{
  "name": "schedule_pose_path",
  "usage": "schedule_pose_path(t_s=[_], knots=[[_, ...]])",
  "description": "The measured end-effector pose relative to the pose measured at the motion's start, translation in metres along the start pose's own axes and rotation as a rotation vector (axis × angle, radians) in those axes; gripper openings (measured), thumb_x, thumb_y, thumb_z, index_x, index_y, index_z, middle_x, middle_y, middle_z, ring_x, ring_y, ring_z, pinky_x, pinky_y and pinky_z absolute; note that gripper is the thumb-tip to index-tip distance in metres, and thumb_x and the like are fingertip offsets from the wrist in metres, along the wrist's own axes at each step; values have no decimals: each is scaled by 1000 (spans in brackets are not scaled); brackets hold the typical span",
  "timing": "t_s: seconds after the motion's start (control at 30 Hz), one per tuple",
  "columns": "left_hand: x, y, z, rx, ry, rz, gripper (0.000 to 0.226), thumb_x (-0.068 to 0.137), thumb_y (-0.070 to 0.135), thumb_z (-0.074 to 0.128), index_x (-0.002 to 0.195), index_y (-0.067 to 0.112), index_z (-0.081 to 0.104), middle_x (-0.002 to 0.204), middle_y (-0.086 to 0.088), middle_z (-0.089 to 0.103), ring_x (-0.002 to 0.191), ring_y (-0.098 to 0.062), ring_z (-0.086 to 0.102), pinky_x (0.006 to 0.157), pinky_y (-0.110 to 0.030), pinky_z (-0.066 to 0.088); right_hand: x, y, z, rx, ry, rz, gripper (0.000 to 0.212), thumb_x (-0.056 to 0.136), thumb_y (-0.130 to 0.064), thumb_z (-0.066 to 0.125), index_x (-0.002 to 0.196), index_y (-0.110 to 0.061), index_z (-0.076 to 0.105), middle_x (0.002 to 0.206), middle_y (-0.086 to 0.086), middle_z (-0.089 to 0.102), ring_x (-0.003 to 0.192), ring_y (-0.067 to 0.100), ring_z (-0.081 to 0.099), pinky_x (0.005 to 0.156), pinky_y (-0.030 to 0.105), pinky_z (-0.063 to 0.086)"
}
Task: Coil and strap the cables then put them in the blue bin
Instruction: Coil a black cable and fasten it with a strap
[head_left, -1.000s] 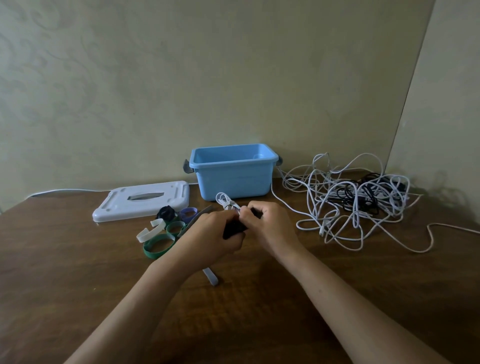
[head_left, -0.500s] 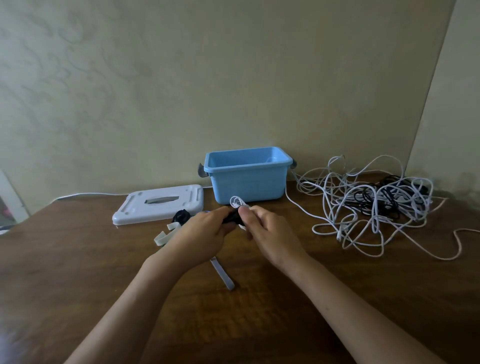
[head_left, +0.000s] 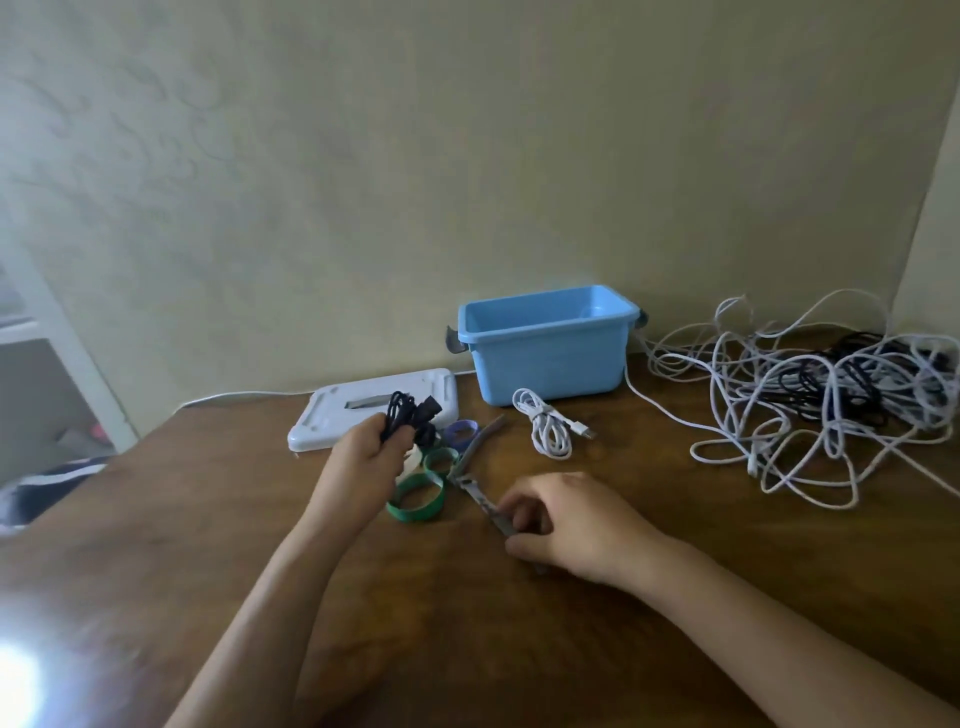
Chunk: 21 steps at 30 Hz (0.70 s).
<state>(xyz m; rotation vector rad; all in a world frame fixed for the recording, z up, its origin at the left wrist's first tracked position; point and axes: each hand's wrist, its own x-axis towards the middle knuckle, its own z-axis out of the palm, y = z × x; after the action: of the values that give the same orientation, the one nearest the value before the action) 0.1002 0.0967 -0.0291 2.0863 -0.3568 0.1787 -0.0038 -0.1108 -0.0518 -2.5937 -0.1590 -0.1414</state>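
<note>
Black cable (head_left: 402, 415), coiled into a small bundle, sits in our left hand (head_left: 366, 457), fingers curled round it, raised above the strap rings. Our right hand (head_left: 566, 522) pinches the near end of a grey strap (head_left: 475, 470) lying flat on the wooden table (head_left: 675, 597); its long axis runs from near right to far left, toward the bundle. We judge the strap must travel left to the coil. A white coiled cable (head_left: 545, 428) lies in front of the blue bin (head_left: 545, 353); the tangled cables (head_left: 810, 395) sprawl to the right against the beige wall.
</note>
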Motion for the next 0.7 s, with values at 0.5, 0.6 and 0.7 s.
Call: schedule_pose_path(t_s=[0.5,0.6,0.7], knots=[[-5,2,13,168,-75,44,15,99,26,56,87,22,61,76,2,65,71,-20,62,62,-38,48,-4,14,-13,-27,-23,171,33,86,-33,76,118,-36,67,95,-17,66,83,0,63,66,16,45],[-10,5,21,262,-133,70,16,100,28,56,91,17,63,82,1,66,76,-17,62,65,-36,47,-4,14,-13,-34,-25,178,30,86,-33,76,115,-36,68,95,-17,65,85,-1,62,70,19,47],[-9,5,19,254,-100,69,16,100,27,55,87,20,59,79,3,63,72,-16,59,60,-34,42,-5,17,-16,-51,-12,205,21,86,-31,76,105,-37,68,95,-15,64,85,0,60,70,19,46]])
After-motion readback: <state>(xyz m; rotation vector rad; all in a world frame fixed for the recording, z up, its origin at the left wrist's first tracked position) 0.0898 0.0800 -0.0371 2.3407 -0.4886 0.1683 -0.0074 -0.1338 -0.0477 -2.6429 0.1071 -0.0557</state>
